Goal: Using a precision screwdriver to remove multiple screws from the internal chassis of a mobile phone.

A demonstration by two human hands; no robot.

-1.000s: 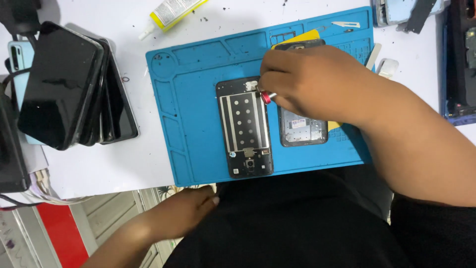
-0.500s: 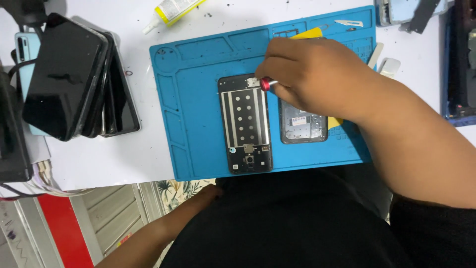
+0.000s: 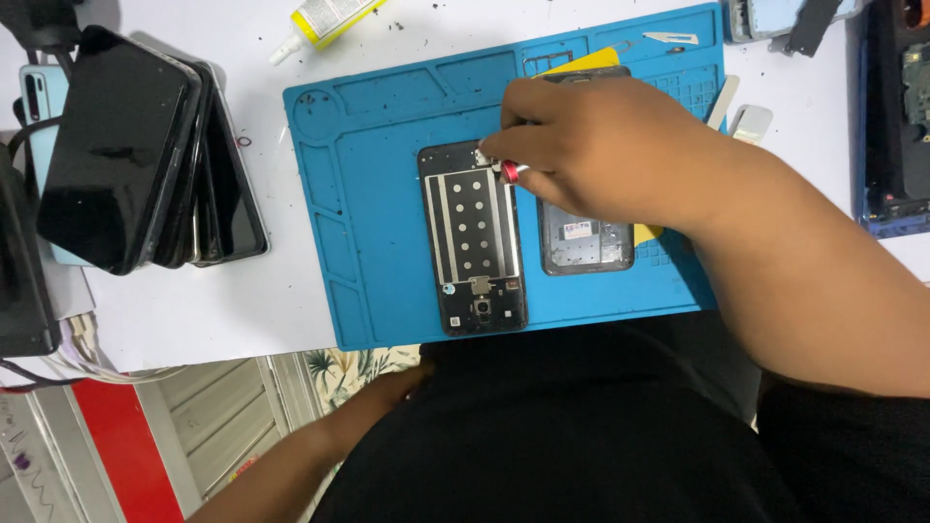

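My right hand (image 3: 601, 145) is closed around a small tool with a red and silver tip (image 3: 511, 171). The tip rests at the top right corner of an opened black phone frame (image 3: 475, 242) lying on a blue work mat (image 3: 368, 213). A second dark phone part (image 3: 586, 242) lies just right of the frame, partly under my hand. My left hand (image 3: 395, 380) hangs below the table edge. Dark clothing hides most of it, so its fingers cannot be made out.
A stack of dark phones (image 3: 126, 155) leans on the white table at the left. A yellow glue bottle (image 3: 325, 17) lies at the top, and a yellow card (image 3: 581, 63) and a small metal blade (image 3: 668, 39) sit on the mat's far edge. More parts crowd the right side (image 3: 896, 116).
My left hand has slid from beside the table edge to behind my dark clothing. My right hand stays at the phone frame's top corner with the tool.
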